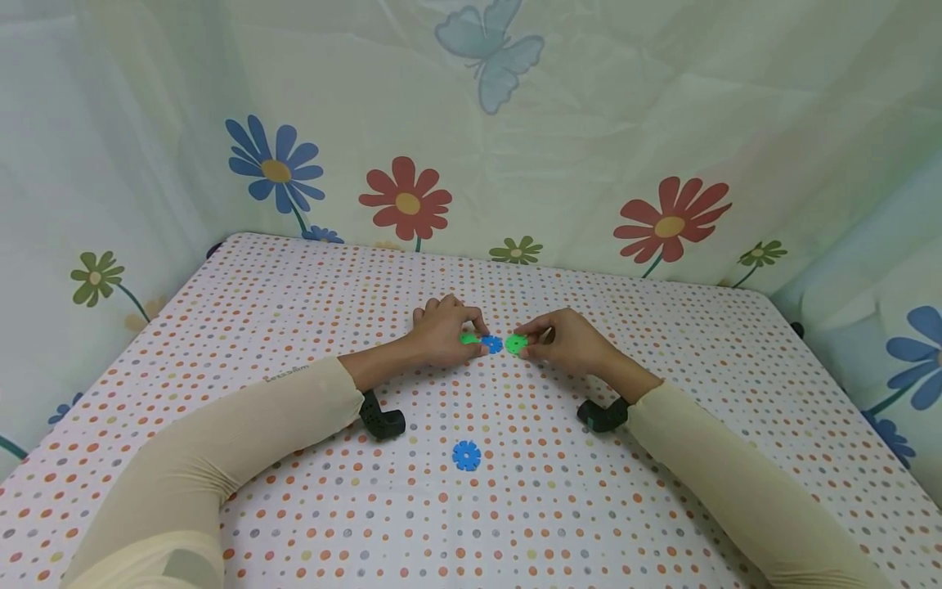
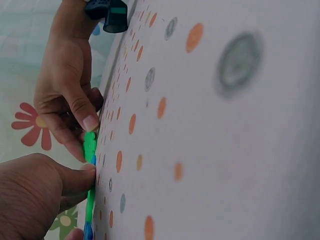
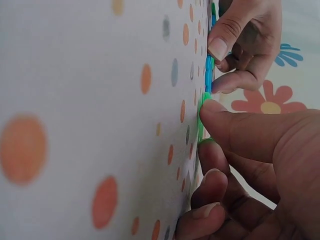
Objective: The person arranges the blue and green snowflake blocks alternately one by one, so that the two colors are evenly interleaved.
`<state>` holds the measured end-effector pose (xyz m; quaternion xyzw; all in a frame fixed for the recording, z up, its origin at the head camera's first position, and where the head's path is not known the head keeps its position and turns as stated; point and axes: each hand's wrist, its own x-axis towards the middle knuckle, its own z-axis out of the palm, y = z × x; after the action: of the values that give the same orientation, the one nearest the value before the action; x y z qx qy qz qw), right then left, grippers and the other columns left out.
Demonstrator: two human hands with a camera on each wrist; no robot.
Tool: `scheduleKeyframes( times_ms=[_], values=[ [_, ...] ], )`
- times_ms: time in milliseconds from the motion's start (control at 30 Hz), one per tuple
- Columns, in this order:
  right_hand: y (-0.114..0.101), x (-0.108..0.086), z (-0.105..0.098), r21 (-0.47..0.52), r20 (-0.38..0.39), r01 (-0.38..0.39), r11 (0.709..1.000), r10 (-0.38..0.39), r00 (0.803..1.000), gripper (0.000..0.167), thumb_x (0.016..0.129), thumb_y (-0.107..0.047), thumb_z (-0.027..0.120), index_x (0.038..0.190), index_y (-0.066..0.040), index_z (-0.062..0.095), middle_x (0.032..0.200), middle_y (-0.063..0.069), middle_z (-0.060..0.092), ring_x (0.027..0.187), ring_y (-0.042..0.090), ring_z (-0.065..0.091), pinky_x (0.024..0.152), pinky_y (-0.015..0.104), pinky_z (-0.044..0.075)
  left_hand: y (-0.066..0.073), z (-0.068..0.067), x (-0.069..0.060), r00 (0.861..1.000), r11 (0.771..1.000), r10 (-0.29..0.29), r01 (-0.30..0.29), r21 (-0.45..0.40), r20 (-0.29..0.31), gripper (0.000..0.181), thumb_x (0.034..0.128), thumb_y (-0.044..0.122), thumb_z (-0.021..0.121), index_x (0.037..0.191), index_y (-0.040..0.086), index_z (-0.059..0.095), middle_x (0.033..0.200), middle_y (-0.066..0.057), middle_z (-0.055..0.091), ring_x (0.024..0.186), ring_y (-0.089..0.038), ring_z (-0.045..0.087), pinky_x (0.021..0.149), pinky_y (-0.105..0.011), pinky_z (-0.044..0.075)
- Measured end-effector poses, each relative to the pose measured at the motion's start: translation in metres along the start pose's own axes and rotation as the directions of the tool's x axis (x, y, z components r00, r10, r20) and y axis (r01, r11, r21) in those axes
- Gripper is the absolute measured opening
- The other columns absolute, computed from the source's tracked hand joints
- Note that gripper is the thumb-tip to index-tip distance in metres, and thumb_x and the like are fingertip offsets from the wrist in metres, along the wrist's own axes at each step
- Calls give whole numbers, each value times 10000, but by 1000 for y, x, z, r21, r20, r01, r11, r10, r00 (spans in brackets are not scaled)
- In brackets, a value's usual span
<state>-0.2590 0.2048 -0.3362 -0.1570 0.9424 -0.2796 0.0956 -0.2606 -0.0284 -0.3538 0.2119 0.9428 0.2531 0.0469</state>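
Thumb and finger of my left hand (image 1: 445, 334) pinch a blue notched disc (image 1: 492, 344) near the middle of the table. Beside it, partly covered by that hand, is a green notched disc (image 1: 468, 338); the left wrist view shows another blue piece (image 2: 88, 230) further along this row. My right hand (image 1: 576, 342) pinches a second green notched disc (image 1: 516, 343) by its right side. In the right wrist view this green disc (image 3: 202, 120) lies end to end with the blue disc (image 3: 208, 75); whether they interlock, I cannot tell.
A loose blue notched disc (image 1: 466, 456) lies flat on the dotted tablecloth (image 1: 412, 523), nearer to me than the hands. Black wrist devices (image 1: 383, 421) sit under both wrists. A flower-printed curtain (image 1: 574, 164) hangs behind the table and on both sides.
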Motion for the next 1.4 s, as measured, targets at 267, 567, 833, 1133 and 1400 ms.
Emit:
scheduleKeyframes(
  times_ms=[267,567,833,1133,1400],
  values=[
    [0,0,1,6,5,12,1000,-12,1000,309,866,-176,761,1167,-113,731,964,48,670,702,164,552,601,280,450,0,0,-1,1000,1000,6,-6,0,2,201,903,419,688,1073,312,688,1263,-62,491,1177,-295,400,908,-471,277],
    [0,1,1,-5,7,7,1000,-7,1000,306,862,-184,766,1158,-111,735,1000,52,703,718,160,564,638,290,464,0,-1,-1,1000,1000,12,-12,1,0,205,899,422,692,1073,315,685,1266,-66,492,1187,-298,398,909,-472,278],
    [-1,2,1,-4,11,11,1000,-11,1000,273,860,-177,763,1125,-113,747,994,48,725,702,155,565,624,289,461,0,-1,-1,1000,1000,6,-6,4,1,204,903,418,690,1076,311,685,1264,-65,493,1184,-291,397,926,-480,279],
    [1,5,2,10,22,14,1000,-14,1000,296,858,-190,766,1139,-103,738,1027,72,726,748,151,594,638,276,470,1,-1,-2,1000,1000,5,-5,-2,-6,201,899,413,696,1071,309,686,1275,-68,495,1194,-297,398,925,-479,279],
    [3,5,1,21,31,40,999,-41,999,318,860,-181,764,1159,-79,726,1065,107,722,811,162,625,686,279,484,1,-1,-2,1000,1000,2,-2,-4,-7,199,899,411,696,1072,314,686,1283,-66,494,1189,-294,397,916,-469,274]
  ],
)
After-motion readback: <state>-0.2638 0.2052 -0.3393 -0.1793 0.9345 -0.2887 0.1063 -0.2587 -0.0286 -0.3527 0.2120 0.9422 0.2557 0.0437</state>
